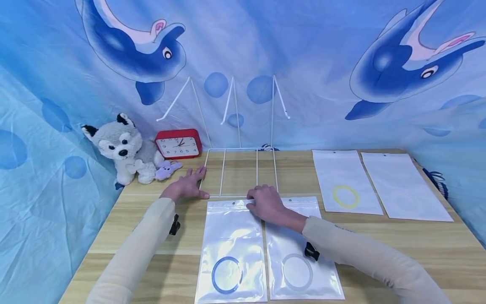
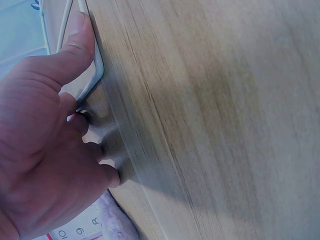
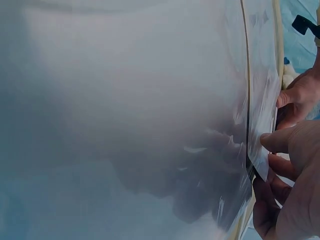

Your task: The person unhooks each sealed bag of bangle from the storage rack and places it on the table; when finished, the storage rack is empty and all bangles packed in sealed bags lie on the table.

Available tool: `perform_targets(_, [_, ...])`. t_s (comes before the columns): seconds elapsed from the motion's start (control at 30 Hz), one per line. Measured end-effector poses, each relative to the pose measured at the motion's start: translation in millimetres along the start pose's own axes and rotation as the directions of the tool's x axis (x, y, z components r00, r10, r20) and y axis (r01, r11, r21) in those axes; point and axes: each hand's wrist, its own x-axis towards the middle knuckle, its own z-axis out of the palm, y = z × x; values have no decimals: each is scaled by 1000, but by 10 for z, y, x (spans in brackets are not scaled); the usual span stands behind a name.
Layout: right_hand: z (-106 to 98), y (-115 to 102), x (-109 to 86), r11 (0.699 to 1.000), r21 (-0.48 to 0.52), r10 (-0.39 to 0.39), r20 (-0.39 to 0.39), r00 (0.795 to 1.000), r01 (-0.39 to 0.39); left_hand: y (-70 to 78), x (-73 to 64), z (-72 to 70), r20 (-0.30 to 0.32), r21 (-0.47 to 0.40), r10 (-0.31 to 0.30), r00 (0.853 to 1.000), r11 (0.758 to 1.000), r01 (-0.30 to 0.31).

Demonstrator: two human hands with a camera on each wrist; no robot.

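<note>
A white wire rack [image 1: 243, 148] with three upright prongs stands at the back of the table. My left hand [image 1: 187, 184] rests at its front left corner, fingers spread along the side wire and thumb on the front wire. In the left wrist view, the thumb [image 2: 75, 47] lies along the wire. My right hand [image 1: 267, 204] pinches the upper right corner of a white zip bag [image 1: 235, 236] showing a blue ring. In the right wrist view, the thumb [image 3: 280, 140] is on top of that corner, other fingers below. Beside it lies another white zip bag [image 1: 303, 236] showing a grey ring.
Two more white bags lie at the right, one with a yellow ring [image 1: 345, 196], the other plainer [image 1: 404, 185]. At the back left are a plush husky [image 1: 121, 147], a red clock [image 1: 178, 143] and a small purple plush [image 1: 167, 169]. A blue dolphin-print cloth [image 1: 303, 50] hangs behind.
</note>
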Motion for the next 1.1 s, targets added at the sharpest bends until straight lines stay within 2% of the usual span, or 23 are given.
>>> perform_targets(0.27, [-9,20,-45,998,-61,25,0,1000,-25,45,23,4,8,7,17,1000,1000,-18])
perform_targets(0.4, [-40,20,-67,997,-72,33,8,999,-32,44,50,1,12,10,22,1000,1000,-22])
perform_targets(0.47, [-82,24,-82,998,-61,30,-11,999,-30,37,66,-2,17,10,22,1000,1000,-22])
perform_targets(0.63, [-298,100,-150,1000,6,1,-119,993,0,15,89,-19,29,25,11,1000,1000,-12])
perform_targets(0.73, [-483,198,-235,999,53,-4,-153,988,12,8,82,-26,34,43,3,999,999,-4])
perform_targets(0.9, [-747,405,-436,993,110,62,-135,989,-47,-34,28,-13,21,48,22,1000,999,-23])
perform_targets(1.0, [-844,528,-572,988,132,99,-128,987,-82,-66,-11,11,5,32,41,999,999,-41])
perform_targets(1.1, [-907,630,-696,986,144,106,-140,984,-86,-90,-42,35,-11,15,63,998,998,-63])
